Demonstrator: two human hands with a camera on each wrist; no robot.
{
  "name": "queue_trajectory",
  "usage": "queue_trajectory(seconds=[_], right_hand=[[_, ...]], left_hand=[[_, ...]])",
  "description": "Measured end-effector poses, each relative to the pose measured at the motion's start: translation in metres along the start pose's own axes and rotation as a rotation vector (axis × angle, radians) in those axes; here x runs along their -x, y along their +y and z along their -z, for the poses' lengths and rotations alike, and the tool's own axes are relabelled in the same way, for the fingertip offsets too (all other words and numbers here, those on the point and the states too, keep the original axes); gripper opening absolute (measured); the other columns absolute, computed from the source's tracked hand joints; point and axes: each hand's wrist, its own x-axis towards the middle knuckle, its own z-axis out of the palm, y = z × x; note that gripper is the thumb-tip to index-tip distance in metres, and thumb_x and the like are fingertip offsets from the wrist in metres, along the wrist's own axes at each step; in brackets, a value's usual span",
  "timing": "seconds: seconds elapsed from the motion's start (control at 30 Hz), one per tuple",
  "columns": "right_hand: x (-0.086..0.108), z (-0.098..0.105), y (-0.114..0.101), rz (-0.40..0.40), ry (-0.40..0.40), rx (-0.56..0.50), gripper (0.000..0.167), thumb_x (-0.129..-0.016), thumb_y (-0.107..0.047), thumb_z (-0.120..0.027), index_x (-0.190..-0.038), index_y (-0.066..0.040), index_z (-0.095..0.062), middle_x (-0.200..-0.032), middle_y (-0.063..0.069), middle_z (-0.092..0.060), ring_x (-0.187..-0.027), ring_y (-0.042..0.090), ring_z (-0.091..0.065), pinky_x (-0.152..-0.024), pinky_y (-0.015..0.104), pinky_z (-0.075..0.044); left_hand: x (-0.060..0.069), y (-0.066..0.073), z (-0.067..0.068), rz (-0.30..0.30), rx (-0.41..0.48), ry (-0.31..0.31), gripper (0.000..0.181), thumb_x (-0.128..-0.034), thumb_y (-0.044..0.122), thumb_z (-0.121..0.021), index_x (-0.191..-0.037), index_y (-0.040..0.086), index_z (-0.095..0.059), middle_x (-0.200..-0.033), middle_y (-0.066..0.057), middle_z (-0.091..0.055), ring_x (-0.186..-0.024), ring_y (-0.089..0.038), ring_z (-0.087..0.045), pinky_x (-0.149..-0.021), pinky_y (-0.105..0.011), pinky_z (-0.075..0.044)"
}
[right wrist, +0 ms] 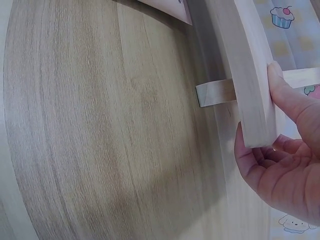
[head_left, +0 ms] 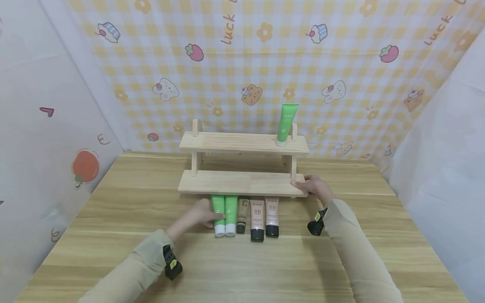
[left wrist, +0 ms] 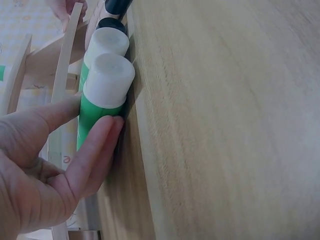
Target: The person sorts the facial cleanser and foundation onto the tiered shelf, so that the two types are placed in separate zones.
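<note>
A row of tubes lies flat in front of a two-tier wooden shelf (head_left: 214, 182). My left hand (head_left: 202, 213) pinches the leftmost green tube (head_left: 218, 206), with the thumb on top and the fingers at its outer side near the white cap (left wrist: 111, 80). Right beside it lies a second green tube (head_left: 230, 208). At the shelf's right end, my right hand (head_left: 317, 188) grips the lower board (right wrist: 252, 85) with the thumb on top and fingers beneath. Another green tube (head_left: 286, 123) stands upright on its cap at the right of the upper board (head_left: 238, 142).
Further right in the row are a slim gold-brown tube (head_left: 242, 212) and two pinkish BB cream tubes (head_left: 257, 212), all with dark caps. Wood-grain tabletop (head_left: 242, 269) spreads in front. A patterned cloth (head_left: 227, 75) hangs behind, and white sheets (head_left: 49, 126) stand at the sides.
</note>
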Motion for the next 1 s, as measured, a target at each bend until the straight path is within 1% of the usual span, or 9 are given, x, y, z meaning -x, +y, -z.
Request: queue_trajectory(seconds=[0.1,0.27,0.43,0.53,0.67,0.8,0.87,1.0], right_hand=[[0.001,0.001,0.0,-0.001,0.001,0.005,0.09,-0.084,-0.05,-0.057,-0.141,0.006,-0.018,-0.144,0.027,-0.027,-0.132,0.039,-0.03,-0.11,0.048,-0.028],[0.002,0.001,-0.001,0.004,0.001,0.012,0.091,-0.084,-0.051,-0.056,-0.142,0.006,-0.016,-0.144,0.028,-0.026,-0.132,0.04,-0.031,-0.11,0.048,-0.029],[0.002,0.0,-0.001,0.024,0.013,-0.011,0.086,-0.084,-0.047,-0.058,-0.14,0.006,-0.022,-0.139,0.026,-0.034,-0.126,0.035,-0.039,-0.107,0.045,-0.034],[0.002,-0.001,-0.001,0.034,0.014,-0.017,0.084,-0.085,-0.046,-0.058,-0.14,0.007,-0.023,-0.137,0.026,-0.038,-0.123,0.035,-0.042,-0.106,0.044,-0.036],[0.002,-0.001,0.0,0.037,0.013,-0.009,0.085,-0.085,-0.046,-0.058,-0.14,0.008,-0.02,-0.137,0.027,-0.036,-0.122,0.035,-0.042,-0.106,0.045,-0.036],[0.002,-0.002,0.0,0.034,0.022,0.015,0.084,-0.086,-0.047,-0.056,-0.14,0.008,-0.022,-0.134,0.026,-0.039,-0.111,0.029,-0.047,-0.102,0.043,-0.04],[0.001,-0.002,0.0,0.029,0.028,0.022,0.084,-0.085,-0.048,-0.056,-0.139,0.007,-0.023,-0.132,0.025,-0.041,-0.106,0.025,-0.047,-0.099,0.041,-0.042],[0.0,-0.001,0.001,0.02,0.028,0.016,0.086,-0.084,-0.05,-0.057,-0.14,0.006,-0.024,-0.134,0.025,-0.04,-0.107,0.026,-0.046,-0.099,0.04,-0.042]], left_hand=[[0.001,0.0,0.0,0.006,-0.001,0.001,0.032,-0.0757,0.024,-0.072,-0.085,-0.001,-0.055,-0.077,-0.011,-0.059,-0.059,-0.016,-0.062,-0.054,-0.022,-0.055],[0.002,-0.002,0.0,-0.002,-0.001,0.013,0.031,-0.0747,0.025,-0.073,-0.079,-0.001,-0.057,-0.072,-0.01,-0.06,-0.055,-0.015,-0.062,-0.053,-0.022,-0.054],[0.004,-0.004,0.001,-0.005,0.028,0.008,0.03,-0.0736,0.024,-0.074,-0.073,0.001,-0.054,-0.071,-0.01,-0.059,-0.052,-0.014,-0.06,-0.052,-0.022,-0.054],[0.006,-0.006,0.001,-0.001,0.051,-0.014,0.029,-0.0741,0.022,-0.074,-0.072,0.002,-0.054,-0.072,-0.01,-0.058,-0.053,-0.014,-0.06,-0.052,-0.022,-0.055],[0.011,-0.009,0.003,-0.009,0.08,-0.045,0.027,-0.0746,0.02,-0.073,-0.073,0.001,-0.056,-0.072,-0.01,-0.059,-0.055,-0.014,-0.059,-0.053,-0.023,-0.055],[0.016,-0.013,0.007,-0.038,0.085,-0.081,0.025,-0.0758,0.021,-0.072,-0.071,0.001,-0.056,-0.071,-0.009,-0.06,-0.054,-0.013,-0.059,-0.053,-0.023,-0.055],[0.019,-0.013,0.009,-0.05,0.081,-0.101,0.026,-0.0762,0.021,-0.072,-0.069,0.002,-0.055,-0.071,-0.009,-0.061,-0.054,-0.012,-0.059,-0.054,-0.023,-0.055],[0.024,-0.015,0.013,-0.055,0.077,-0.141,0.026,-0.0771,0.021,-0.07,-0.069,0.003,-0.054,-0.071,-0.008,-0.061,-0.056,-0.012,-0.06,-0.056,-0.024,-0.056]])
